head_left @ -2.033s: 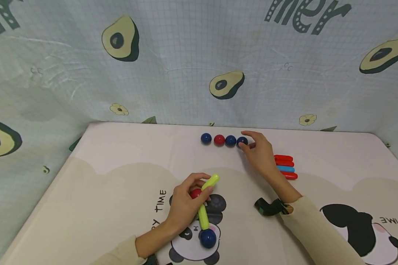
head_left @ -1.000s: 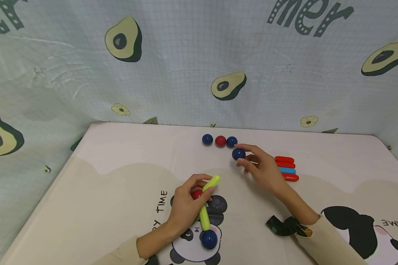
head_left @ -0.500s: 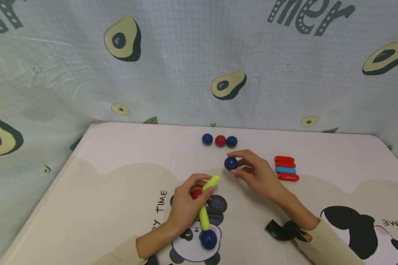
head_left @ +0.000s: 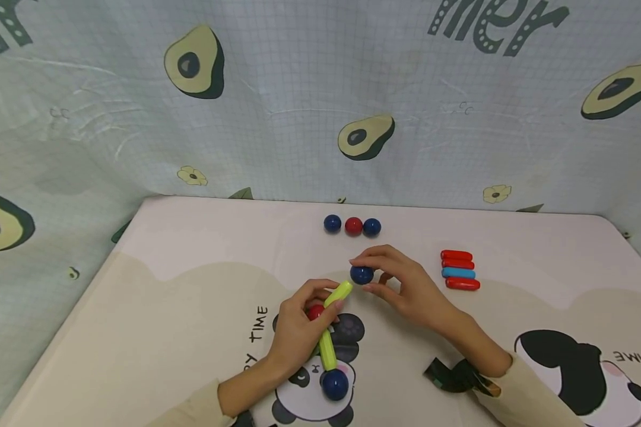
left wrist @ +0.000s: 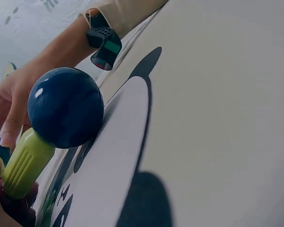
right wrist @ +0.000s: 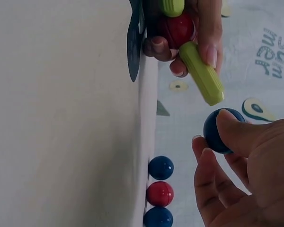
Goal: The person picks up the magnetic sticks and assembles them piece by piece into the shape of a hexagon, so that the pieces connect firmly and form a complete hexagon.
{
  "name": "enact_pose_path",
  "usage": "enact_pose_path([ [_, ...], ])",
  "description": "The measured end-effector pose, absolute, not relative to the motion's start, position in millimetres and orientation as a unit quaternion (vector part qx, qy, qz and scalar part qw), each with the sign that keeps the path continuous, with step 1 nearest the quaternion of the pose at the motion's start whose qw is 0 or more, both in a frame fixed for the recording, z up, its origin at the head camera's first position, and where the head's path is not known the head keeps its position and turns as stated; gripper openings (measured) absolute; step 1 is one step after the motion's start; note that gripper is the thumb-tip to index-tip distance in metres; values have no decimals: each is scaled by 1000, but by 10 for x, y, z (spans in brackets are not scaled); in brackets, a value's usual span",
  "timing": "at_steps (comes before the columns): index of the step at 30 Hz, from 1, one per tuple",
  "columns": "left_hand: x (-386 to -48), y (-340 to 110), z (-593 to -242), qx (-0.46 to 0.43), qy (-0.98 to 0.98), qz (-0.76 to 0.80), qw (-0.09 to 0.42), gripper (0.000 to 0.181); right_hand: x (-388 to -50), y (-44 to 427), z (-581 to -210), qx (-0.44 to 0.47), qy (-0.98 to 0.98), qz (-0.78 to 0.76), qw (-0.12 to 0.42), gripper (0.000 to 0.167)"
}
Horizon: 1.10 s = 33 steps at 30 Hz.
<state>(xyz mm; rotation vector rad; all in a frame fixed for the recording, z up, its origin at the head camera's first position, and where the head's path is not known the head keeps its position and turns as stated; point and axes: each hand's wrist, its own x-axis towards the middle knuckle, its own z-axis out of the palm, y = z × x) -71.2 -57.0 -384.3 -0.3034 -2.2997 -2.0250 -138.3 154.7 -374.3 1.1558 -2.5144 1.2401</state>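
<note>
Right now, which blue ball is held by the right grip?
The blue ball nearest the upper yellow stick; another touches the lower yellow stick, two flank the far red ball.

Blue balls (head_left: 335,385): four are showing
Red balls (head_left: 354,226): two are showing
Yellow-green sticks (head_left: 327,350): two are showing
Red sticks (head_left: 463,284): three are lying
Light-blue stick (head_left: 458,273): one is lying
Hands (head_left: 413,290): two are showing

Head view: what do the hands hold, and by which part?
Left hand: a ball-and-stick assembly, by its glossy red ball and far lime-green stick. Right hand: a glossy blue ball, by opposite sides.
</note>
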Motion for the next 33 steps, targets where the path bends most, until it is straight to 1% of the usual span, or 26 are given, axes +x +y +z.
enact_pose_path([
  [5,-786,-583,-4073,-107,-743,-660,39,27,-1371,1533,-3726,387,-830,398,50,50],
  [9,-798,-597,-4117,-117,-740,-661,42,26,-1365,1528,-3725,385,-829,403,41,50],
  [12,-800,-602,-4121,-122,-738,-662,44,26,-1356,1512,-3732,359,-832,422,24,46],
  [14,-799,-603,-4119,-122,-737,-663,44,27,-1347,1494,-3745,330,-835,440,3,43],
  [17,-795,-603,-4115,-120,-735,-666,38,27,-1329,1469,-3753,285,-840,460,-24,38],
  [19,-792,-601,-4112,-118,-734,-667,34,28,-1320,1462,-3747,270,-843,465,-33,37],
  [28,-785,-603,-4102,-121,-737,-665,25,28,-1321,1470,-3719,322,-838,441,-5,39],
  [33,-788,-609,-4118,-135,-751,-646,21,29,-1317,1453,-3750,323,-836,444,-13,41],
])
